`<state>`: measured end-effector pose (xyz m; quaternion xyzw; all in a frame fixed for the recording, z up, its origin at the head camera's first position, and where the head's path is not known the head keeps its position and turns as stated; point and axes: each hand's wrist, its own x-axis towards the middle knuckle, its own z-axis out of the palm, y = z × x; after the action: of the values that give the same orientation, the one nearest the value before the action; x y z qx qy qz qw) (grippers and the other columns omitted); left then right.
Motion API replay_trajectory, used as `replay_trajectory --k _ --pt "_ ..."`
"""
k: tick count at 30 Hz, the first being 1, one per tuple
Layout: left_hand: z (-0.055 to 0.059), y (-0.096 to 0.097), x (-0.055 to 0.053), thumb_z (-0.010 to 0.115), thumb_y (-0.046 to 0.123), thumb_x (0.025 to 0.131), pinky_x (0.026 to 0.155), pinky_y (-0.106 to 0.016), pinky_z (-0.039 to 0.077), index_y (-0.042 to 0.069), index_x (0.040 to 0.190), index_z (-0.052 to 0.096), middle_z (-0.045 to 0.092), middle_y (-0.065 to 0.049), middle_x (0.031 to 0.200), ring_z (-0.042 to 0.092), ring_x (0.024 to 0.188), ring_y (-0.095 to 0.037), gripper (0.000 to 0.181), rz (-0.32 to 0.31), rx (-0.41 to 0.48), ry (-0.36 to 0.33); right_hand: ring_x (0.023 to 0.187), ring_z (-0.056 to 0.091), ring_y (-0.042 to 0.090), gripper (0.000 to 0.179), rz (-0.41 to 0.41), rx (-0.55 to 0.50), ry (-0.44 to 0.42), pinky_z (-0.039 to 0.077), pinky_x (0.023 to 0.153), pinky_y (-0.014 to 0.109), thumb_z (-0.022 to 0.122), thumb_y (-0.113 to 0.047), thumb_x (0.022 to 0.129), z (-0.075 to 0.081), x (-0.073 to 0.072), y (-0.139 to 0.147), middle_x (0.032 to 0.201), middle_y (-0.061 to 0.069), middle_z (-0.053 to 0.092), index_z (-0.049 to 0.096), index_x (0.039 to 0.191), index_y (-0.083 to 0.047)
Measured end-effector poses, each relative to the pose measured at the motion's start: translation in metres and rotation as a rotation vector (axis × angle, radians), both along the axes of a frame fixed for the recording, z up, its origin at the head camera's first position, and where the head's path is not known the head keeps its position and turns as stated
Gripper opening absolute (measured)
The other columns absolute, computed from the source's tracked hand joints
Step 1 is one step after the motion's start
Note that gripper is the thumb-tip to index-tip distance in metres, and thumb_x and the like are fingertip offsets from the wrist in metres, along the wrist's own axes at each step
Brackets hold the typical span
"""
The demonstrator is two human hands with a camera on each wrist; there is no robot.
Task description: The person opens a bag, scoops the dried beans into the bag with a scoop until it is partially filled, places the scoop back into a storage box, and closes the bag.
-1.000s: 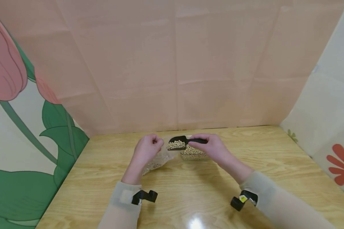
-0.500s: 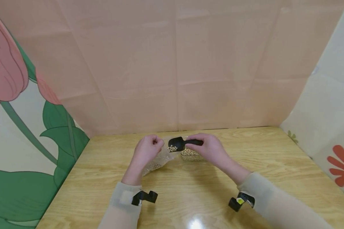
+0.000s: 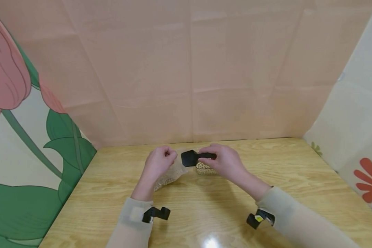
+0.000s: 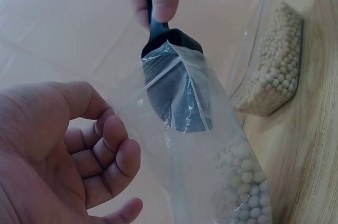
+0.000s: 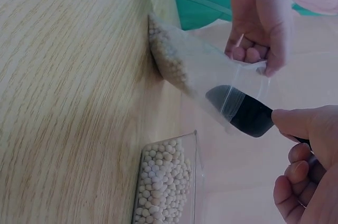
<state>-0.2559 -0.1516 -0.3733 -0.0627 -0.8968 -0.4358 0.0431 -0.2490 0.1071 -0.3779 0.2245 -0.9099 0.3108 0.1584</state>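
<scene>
My left hand [image 3: 159, 162] pinches the rim of a clear zip-top plastic bag [image 3: 172, 174], keeping its mouth raised. Pale round soybeans [image 4: 247, 174] lie in the bottom of the bag, which rests on the table. My right hand [image 3: 228, 162] grips the handle of a black scoop [image 3: 189, 158]. The scoop's blade is inside the bag mouth, tilted downward with its back turned up; no beans show on it. Just right of the bag stands a clear rectangular container [image 5: 196, 174] holding many soybeans, partly hidden behind my right hand in the head view.
The wood-grain table [image 3: 189, 213] spreads out around the bag and container. A pink sheet [image 3: 186, 86] hangs along its back edge. Flower-patterned panels [image 3: 62, 137] border it at left and right. Each forearm wears a black strapped wrist camera [image 3: 156, 213].
The right hand has turned the scoop over, and the soybeans that filled it have slid off into the bag. It has shifted slightly left. The left hand has stayed still at the bag.
</scene>
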Motion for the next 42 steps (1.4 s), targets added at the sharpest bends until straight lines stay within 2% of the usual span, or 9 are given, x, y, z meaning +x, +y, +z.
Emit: replay_trajectory --k 4,7,11,17,21,24,31,36,42 --pt "0.001 0.001 0.001 0.058 0.018 0.103 0.060 -0.035 0.043 0.011 0.090 0.072 0.066 -0.001 0.074 0.049 0.059 -0.018 0.020 0.003 0.008 -0.006 0.076 0.065 0.011 0.024 0.001 -0.046 -0.039 0.054 0.067 0.036 0.090 -0.024 0.094 0.003 0.002 0.004 0.106 0.000 0.080 0.086 0.117 -0.019" --pt "0.001 0.001 0.002 0.058 0.018 0.104 0.059 -0.035 0.042 0.011 0.091 0.072 0.066 -0.002 0.074 0.048 0.059 -0.018 0.020 0.003 0.015 -0.012 0.076 0.066 0.015 0.023 0.005 -0.108 -0.107 0.054 0.066 0.036 0.088 -0.024 0.097 0.006 0.003 0.011 0.118 0.003 0.080 0.085 0.119 -0.020" --pt "0.001 0.000 0.003 0.058 0.018 0.104 0.059 -0.035 0.042 0.011 0.092 0.073 0.066 -0.002 0.074 0.047 0.058 -0.018 0.020 0.003 0.021 -0.018 0.069 0.060 0.019 0.025 0.003 -0.182 -0.205 0.051 0.061 0.035 0.084 -0.029 0.100 0.011 0.006 0.025 0.126 0.005 0.078 0.084 0.124 -0.023" --pt "0.002 0.000 0.003 0.059 0.020 0.103 0.060 -0.036 0.043 0.013 0.090 0.072 0.067 -0.002 0.075 0.049 0.060 -0.019 0.020 0.012 0.011 -0.020 0.067 0.054 0.020 0.033 -0.028 -0.229 -0.281 0.045 0.057 0.033 0.083 -0.039 0.100 0.020 0.011 0.046 0.134 0.007 0.075 0.082 0.129 -0.023" --pt "0.002 -0.001 0.002 0.058 0.019 0.103 0.060 -0.036 0.043 0.014 0.088 0.071 0.067 -0.001 0.075 0.051 0.061 -0.019 0.020 0.014 0.000 -0.002 0.084 0.061 0.024 0.036 -0.053 -0.221 -0.277 0.049 0.063 0.034 0.082 -0.041 0.101 0.022 0.011 0.060 0.143 0.010 0.071 0.082 0.131 -0.021" --pt "0.002 -0.001 0.002 0.058 0.018 0.102 0.059 -0.035 0.043 0.013 0.090 0.072 0.067 -0.001 0.076 0.051 0.061 -0.018 0.020 0.009 -0.004 0.011 0.090 0.063 0.028 0.036 -0.071 -0.211 -0.263 0.049 0.065 0.034 0.082 -0.041 0.101 0.023 0.011 0.069 0.145 0.011 0.071 0.082 0.131 -0.019" --pt "0.003 -0.003 0.002 0.057 0.018 0.104 0.057 -0.034 0.041 0.010 0.095 0.074 0.072 -0.008 0.081 0.048 0.059 -0.018 0.021 -0.004 0.007 0.002 0.090 0.063 0.026 0.039 -0.111 -0.154 -0.236 0.049 0.066 0.034 0.081 -0.044 0.101 0.024 0.009 0.087 0.144 0.011 0.071 0.082 0.131 -0.019" --pt "0.003 -0.003 0.002 0.057 0.018 0.104 0.057 -0.034 0.040 0.010 0.093 0.074 0.070 -0.006 0.078 0.047 0.058 -0.017 0.021 -0.007 0.011 0.004 0.076 0.058 0.024 0.039 -0.128 -0.133 -0.246 0.046 0.060 0.034 0.081 -0.042 0.101 0.023 0.007 0.097 0.143 0.015 0.072 0.082 0.131 -0.017" --pt "0.002 -0.003 0.002 0.057 0.018 0.103 0.057 -0.034 0.040 0.009 0.094 0.074 0.070 -0.007 0.079 0.047 0.057 -0.017 0.021 -0.013 0.019 0.007 0.075 0.059 0.023 0.039 -0.146 -0.086 -0.238 0.047 0.060 0.035 0.080 -0.041 0.103 0.022 0.003 0.109 0.138 0.017 0.073 0.081 0.131 -0.014"
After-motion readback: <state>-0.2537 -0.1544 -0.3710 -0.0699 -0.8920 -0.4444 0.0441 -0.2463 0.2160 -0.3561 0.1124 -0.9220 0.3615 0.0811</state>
